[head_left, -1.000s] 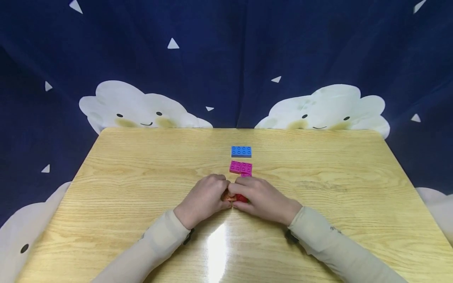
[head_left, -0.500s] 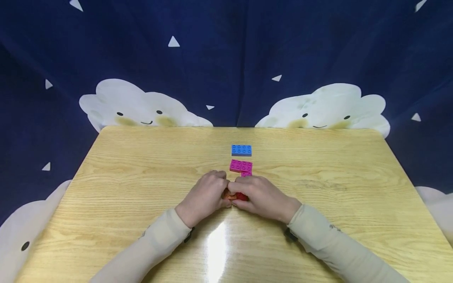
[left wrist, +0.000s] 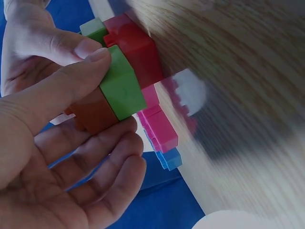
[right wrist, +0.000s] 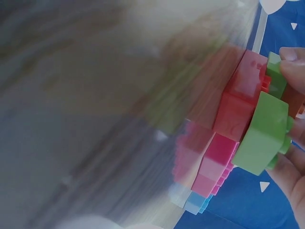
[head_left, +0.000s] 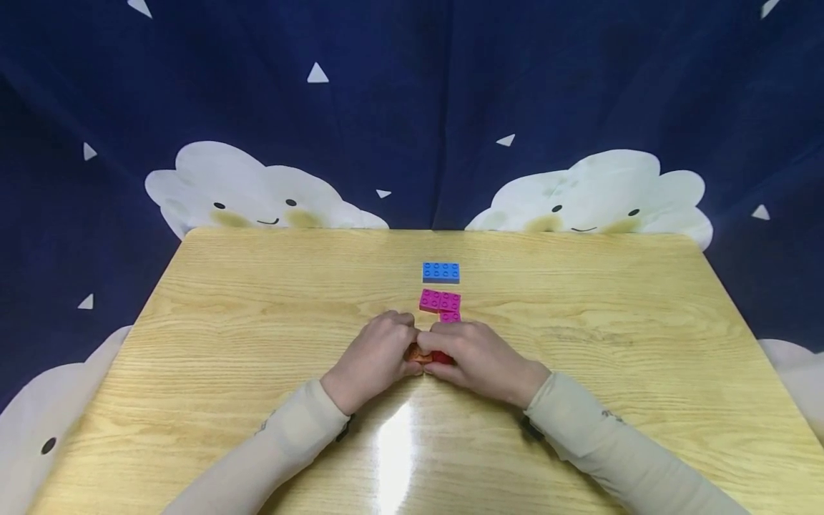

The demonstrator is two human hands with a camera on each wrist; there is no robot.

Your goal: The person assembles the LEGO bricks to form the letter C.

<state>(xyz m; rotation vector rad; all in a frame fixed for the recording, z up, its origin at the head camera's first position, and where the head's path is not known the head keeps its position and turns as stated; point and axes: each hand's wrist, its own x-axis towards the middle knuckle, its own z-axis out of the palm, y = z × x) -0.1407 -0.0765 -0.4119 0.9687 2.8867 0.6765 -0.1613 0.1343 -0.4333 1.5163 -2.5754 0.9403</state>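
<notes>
At the middle of the table, both hands hold a small stack of toy building bricks. It has a red brick at the table, green bricks against the red, and an orange brick on the outer side. My left hand grips from the left, its thumb on a green brick and a finger by the orange one. From the right, my right hand grips the stack, fingertips at the green studs in the right wrist view. Its fingers hide much of the red from above.
Pink bricks lie on the wooden table just beyond the hands. Behind them is a blue brick. A dark blue curtain with clouds hangs along the far table edge.
</notes>
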